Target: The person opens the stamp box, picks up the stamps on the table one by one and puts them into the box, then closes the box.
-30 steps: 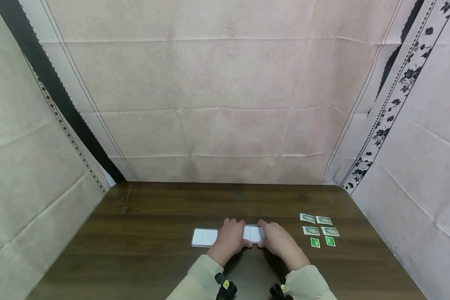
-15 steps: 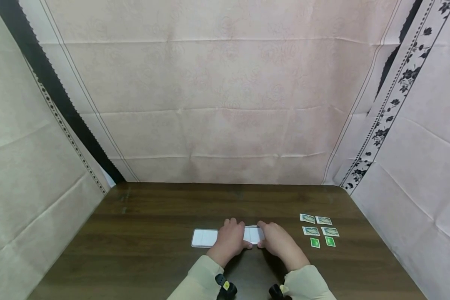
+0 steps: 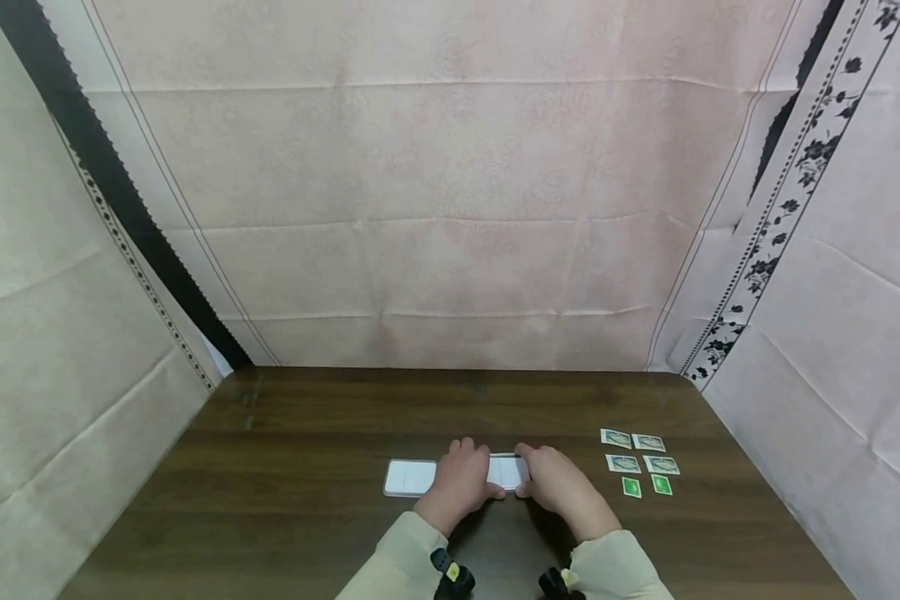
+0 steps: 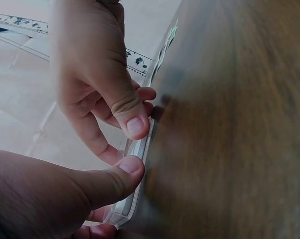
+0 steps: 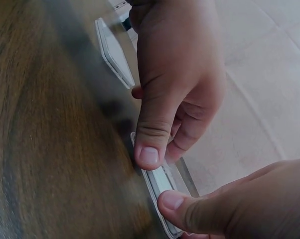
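A shallow clear plastic case with white inside [image 3: 506, 472] lies on the brown table between my hands. My left hand [image 3: 461, 475] grips its left end, thumb on the near edge and fingers on the far side. At the right end my right hand [image 3: 558, 482] pinches the case the same way. The left wrist view shows the clear walls of the case [image 4: 121, 211] beside both thumbs. In the right wrist view a white strip [image 5: 163, 180] shows inside the case between the thumbs. My fingers hide both ends.
A second flat white case [image 3: 408, 477] lies just left of my left hand. Several small printed cards [image 3: 623, 463] and two small green cards [image 3: 631, 487] lie in rows at the right. Pale cloth [image 3: 450, 200] hangs behind the wooden table [image 3: 285, 500] and along its sides.
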`<state>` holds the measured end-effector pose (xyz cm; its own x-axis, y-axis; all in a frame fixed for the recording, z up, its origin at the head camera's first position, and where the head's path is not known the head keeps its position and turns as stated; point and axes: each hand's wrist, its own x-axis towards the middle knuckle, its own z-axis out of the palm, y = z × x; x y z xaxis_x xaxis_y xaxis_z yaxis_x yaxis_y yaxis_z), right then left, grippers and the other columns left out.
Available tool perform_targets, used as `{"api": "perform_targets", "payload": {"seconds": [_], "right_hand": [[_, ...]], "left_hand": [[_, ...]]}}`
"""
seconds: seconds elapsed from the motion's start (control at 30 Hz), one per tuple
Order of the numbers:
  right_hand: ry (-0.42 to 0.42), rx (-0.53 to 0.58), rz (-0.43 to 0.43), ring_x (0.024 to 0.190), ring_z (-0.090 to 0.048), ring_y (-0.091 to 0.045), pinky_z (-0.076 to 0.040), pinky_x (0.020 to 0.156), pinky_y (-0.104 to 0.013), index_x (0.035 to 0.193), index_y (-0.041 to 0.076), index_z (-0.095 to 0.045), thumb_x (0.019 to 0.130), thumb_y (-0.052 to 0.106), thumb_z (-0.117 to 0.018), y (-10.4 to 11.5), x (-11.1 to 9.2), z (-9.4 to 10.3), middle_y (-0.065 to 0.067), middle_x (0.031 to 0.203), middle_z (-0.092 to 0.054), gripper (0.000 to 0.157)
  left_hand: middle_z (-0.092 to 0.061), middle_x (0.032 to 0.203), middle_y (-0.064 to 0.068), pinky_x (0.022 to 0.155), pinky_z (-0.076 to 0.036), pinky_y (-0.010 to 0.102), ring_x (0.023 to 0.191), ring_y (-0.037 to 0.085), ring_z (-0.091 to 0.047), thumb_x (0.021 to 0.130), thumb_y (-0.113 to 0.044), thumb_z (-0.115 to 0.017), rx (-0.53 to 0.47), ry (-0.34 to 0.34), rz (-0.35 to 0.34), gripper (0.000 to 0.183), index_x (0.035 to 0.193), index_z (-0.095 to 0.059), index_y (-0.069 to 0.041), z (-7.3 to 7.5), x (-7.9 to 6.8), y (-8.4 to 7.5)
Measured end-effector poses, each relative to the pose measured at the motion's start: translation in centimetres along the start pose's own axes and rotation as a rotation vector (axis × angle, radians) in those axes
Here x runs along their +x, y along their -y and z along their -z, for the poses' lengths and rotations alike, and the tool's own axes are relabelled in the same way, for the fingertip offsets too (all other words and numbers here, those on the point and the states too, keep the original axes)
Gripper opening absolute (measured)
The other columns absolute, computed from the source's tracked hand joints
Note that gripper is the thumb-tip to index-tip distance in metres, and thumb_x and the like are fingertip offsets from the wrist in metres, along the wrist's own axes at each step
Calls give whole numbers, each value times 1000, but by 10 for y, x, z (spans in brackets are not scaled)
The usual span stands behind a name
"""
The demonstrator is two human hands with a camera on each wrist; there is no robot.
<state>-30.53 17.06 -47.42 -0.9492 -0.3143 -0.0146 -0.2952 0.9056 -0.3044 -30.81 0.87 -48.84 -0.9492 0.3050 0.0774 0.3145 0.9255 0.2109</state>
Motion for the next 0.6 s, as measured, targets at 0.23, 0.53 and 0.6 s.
{"api": "perform_targets", "payload": {"seconds": [0.23,0.53,0.6], "right_hand": [[33,74,36,79,-54,-20,-47,74,-44,120,3,-55,75,23,-76,-6,1,4,-12,98,-62,54],[44,253,70,85,-49,-18,-45,76,-39,126,13,-50,83,30,-68,-28,6,0,-7,107,-45,50],[14,296,103,88,-49,-18,-45,78,-38,127,13,-48,84,30,-67,-36,9,-4,-7,110,-43,50]], "left_hand": [[-55,99,11,70,-48,38,86,23,-49,67,-53,-74,-32,13,8,62,108,-63,-7,2,2,3],[-53,104,5,72,-46,35,88,19,-45,72,-52,-71,-164,-18,-24,63,119,-59,-12,-1,9,16],[-53,107,4,74,-45,34,89,18,-45,73,-53,-69,-182,-31,-33,64,122,-57,-13,-2,12,18]]}}
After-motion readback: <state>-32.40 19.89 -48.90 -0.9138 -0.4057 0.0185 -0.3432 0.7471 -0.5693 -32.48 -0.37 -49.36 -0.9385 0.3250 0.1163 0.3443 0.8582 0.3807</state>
